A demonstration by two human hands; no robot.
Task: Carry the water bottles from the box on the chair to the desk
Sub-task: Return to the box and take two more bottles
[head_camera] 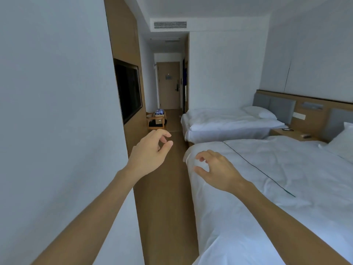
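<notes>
Cardboard box (159, 120) on wooden chair (155, 124) far down the aisle, blue-wrapped water bottles (159, 112) just behind it

both arms out fwd, left hand (150, 150) & right hand (215, 169) empty, fingers loosely curled.

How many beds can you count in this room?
2: a near bed at the right under the right hand, and a far bed beyond it. Others may be out of view.

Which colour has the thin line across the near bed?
Dark green, crossing the white near bed diagonally; head view.
</notes>
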